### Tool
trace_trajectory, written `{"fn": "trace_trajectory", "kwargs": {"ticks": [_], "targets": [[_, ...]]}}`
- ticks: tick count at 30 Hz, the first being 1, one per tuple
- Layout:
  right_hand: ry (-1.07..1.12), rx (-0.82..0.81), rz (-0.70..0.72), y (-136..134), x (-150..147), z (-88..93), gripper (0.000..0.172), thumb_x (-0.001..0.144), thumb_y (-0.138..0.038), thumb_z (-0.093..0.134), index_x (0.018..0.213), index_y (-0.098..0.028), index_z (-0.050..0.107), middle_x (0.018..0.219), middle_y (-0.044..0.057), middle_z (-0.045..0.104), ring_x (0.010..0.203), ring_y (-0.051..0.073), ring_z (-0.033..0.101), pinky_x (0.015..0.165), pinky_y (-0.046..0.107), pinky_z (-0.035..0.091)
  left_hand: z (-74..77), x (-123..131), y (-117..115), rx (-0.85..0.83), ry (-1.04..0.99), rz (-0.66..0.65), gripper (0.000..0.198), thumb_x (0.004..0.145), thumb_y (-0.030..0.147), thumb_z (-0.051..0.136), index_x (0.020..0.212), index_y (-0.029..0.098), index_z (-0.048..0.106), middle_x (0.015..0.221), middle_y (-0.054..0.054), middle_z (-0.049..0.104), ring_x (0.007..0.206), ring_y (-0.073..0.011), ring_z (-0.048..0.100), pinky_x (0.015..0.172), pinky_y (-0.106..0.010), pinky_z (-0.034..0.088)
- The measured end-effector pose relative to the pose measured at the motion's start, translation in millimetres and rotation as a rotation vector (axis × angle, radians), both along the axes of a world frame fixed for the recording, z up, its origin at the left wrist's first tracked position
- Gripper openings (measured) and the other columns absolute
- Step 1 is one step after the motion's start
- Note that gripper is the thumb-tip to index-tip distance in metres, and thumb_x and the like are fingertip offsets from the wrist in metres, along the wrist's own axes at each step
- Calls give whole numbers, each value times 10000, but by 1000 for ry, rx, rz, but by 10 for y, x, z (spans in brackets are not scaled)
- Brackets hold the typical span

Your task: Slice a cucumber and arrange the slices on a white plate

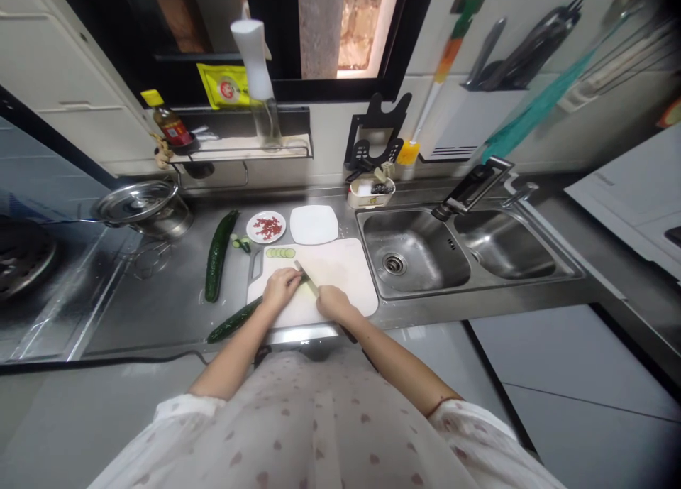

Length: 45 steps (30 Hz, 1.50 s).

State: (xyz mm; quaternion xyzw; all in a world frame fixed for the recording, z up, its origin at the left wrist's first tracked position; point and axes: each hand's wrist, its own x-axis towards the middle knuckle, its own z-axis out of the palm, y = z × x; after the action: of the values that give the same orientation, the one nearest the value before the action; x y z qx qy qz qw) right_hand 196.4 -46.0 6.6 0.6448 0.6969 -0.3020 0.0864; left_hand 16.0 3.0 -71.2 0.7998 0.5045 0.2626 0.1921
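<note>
My right hand (334, 303) is closed round a kitchen knife (307, 277), its blade slanting up and left over the white cutting board (345, 262). At the blade's left side, my left hand (281, 289) has its fingers closed on a small dark-green piece of cucumber, mostly hidden by the fingers and blade. Thin cucumber slices (280, 253) overlap in a row at the board's upper left. A whole cucumber (228, 326) lies by the board's lower left corner, partly behind my left forearm. Another whole cucumber (220, 255) rests farther left, beside small cut cucumber ends (242, 243).
Behind the board stand a small plate of chopped red pieces (260, 217) and a white square plate (313, 224). To the right is a double steel sink (415, 251) with a faucet (473, 187). A lidded steel pot (154, 209) stands at left, near the stove (26, 255).
</note>
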Motion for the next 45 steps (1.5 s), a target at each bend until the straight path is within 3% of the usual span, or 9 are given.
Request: {"fn": "trace_trajectory", "kwargs": {"ticks": [32,45], "targets": [[-28,8,-23,-6,-77,-134,335,864,-106,418,1106,-115,650,1078,166,679,1024,241,640,797,288,473,-16,10,-13,-1,-8,19,212,904,295,526,969,228,716,1011,-47,706,950,-205,615,856,-334,482],[-55,0,-24,-183,41,-169,305,881,-121,404,1066,-129,647,1045,165,685,988,227,651,771,280,462,103,54,-48,-1,-23,28,175,897,255,543,942,226,710,973,-47,701,913,-195,607,843,-331,476]]}}
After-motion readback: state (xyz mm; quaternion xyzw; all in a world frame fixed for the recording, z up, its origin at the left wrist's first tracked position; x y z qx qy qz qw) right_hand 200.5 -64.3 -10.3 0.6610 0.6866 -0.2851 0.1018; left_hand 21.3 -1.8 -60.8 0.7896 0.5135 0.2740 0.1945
